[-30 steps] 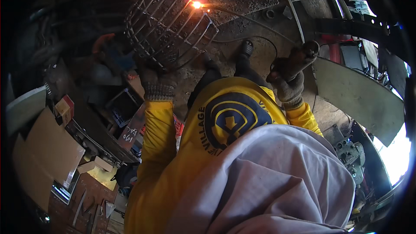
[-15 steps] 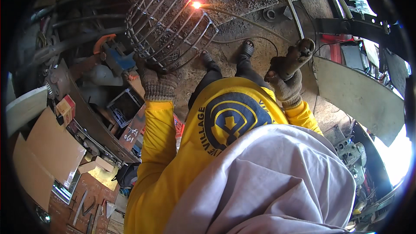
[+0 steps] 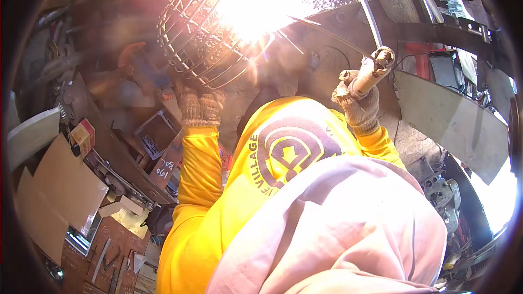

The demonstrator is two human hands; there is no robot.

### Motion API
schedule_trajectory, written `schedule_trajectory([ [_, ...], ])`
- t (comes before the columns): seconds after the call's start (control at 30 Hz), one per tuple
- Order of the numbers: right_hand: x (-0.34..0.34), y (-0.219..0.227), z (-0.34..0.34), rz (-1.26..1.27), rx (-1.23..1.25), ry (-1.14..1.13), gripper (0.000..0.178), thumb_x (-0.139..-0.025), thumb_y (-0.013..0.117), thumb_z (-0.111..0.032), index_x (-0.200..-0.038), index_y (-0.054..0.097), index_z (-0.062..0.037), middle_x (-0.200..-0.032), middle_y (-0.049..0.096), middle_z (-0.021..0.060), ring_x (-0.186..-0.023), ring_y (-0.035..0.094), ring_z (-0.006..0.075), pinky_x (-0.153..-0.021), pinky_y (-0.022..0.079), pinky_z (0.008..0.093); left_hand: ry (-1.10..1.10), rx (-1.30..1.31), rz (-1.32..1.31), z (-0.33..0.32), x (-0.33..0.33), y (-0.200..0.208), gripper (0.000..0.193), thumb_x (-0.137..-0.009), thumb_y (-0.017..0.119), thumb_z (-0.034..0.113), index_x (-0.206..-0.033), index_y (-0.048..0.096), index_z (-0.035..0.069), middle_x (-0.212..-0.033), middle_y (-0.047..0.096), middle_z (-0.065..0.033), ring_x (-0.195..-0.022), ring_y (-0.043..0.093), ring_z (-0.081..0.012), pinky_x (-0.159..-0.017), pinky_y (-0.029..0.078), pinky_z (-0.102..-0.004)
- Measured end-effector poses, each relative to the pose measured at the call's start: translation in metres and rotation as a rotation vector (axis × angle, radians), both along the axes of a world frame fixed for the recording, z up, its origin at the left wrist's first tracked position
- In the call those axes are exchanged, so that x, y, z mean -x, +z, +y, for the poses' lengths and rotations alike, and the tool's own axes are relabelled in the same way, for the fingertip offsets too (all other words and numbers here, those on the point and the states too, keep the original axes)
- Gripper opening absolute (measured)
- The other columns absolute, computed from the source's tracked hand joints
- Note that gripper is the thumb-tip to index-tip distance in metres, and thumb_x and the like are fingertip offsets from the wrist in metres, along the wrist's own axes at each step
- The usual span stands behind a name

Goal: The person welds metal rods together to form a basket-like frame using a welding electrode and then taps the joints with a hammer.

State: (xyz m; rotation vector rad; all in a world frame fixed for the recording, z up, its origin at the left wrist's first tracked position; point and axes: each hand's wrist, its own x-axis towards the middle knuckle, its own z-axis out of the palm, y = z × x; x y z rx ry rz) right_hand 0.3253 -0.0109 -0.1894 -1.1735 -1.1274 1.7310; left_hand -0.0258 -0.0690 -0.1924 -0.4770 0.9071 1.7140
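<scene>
A domed cage of welded metal bars (image 3: 185,35) is at the upper left, its right part lost in a white welding glare (image 3: 256,2). My left hand (image 3: 200,108), in a knit glove, is closed on the cage's near edge; its fingertips are partly hidden. In my gloved right hand (image 3: 364,108) is a welding electrode holder (image 3: 373,73), gripped round its handle. A thin welding rod (image 3: 335,36) runs from the holder leftward into the glare. Its tip cannot be seen there.
Flat sheets of cardboard (image 3: 60,196) and hand tools on a brown board (image 3: 114,256) lie at the lower left. A pale panel (image 3: 452,125) leans at the right, near machine parts (image 3: 444,190). A long metal bar (image 3: 365,8) slants behind the holder.
The small red glow at the rod's tip has flared into a broad white arc with sparks, washing out the cage's right side. Both hands stay almost in place.
</scene>
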Motion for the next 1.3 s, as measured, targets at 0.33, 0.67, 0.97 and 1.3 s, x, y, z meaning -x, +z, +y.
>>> schedule_trajectory([
  [0.33, -0.016, -0.015, -0.003, -0.238, -0.205, -0.013, 0.037, -0.085, 0.071, -0.013, -0.116, 0.056, 0.0013, -0.091, 0.064, 0.0071, -0.071, 0.06, 0.0137, -0.059, 0.049, 0.0271, -0.122, -0.262, -0.229, -0.012, 0.016, -0.022, 0.057, -0.095, 0.048, 0.055, -0.134, 0.055, 0.015, -0.132, 0.059, -0.0137, -0.119, 0.056, -0.0405, -0.102, 0.037, -0.069],
  [0.67, -0.009, 0.001, 0.0, -0.087, -0.011, -0.083, 0.039, -0.083, 0.071, -0.015, -0.115, 0.057, 0.0015, -0.083, 0.065, 0.0052, -0.069, 0.064, 0.0147, -0.064, 0.051, 0.0269, -0.131, -0.434, -0.261, 0.007, 0.001, -0.014, 0.065, -0.094, 0.045, 0.06, -0.14, 0.052, 0.015, -0.143, 0.05, -0.0164, -0.127, 0.049, -0.0447, -0.104, 0.028, -0.0763],
  [0.97, -0.014, 0.006, -0.001, -0.092, 0.071, -0.162, 0.045, -0.082, 0.074, -0.019, -0.117, 0.056, 0.0021, -0.079, 0.063, 0.0057, -0.064, 0.064, 0.0152, -0.056, 0.047, 0.0239, -0.163, -0.452, -0.294, -0.017, 0.014, -0.035, 0.067, -0.09, 0.047, 0.063, -0.134, 0.059, 0.014, -0.137, 0.056, -0.0175, -0.123, 0.053, -0.0445, -0.102, 0.036, -0.0706],
  [1.3, -0.014, 0.006, 0.002, -0.046, 0.027, -0.201, 0.042, -0.079, 0.067, -0.006, -0.118, 0.055, 0.0034, -0.081, 0.061, 0.0065, -0.061, 0.062, 0.0158, -0.049, 0.044, 0.0242, -0.13, -0.62, -0.429, -0.013, 0.006, -0.009, 0.064, -0.09, 0.047, 0.064, -0.123, 0.067, 0.013, -0.128, 0.062, -0.0204, -0.115, 0.059, -0.0483, -0.1, 0.037, -0.0731],
])
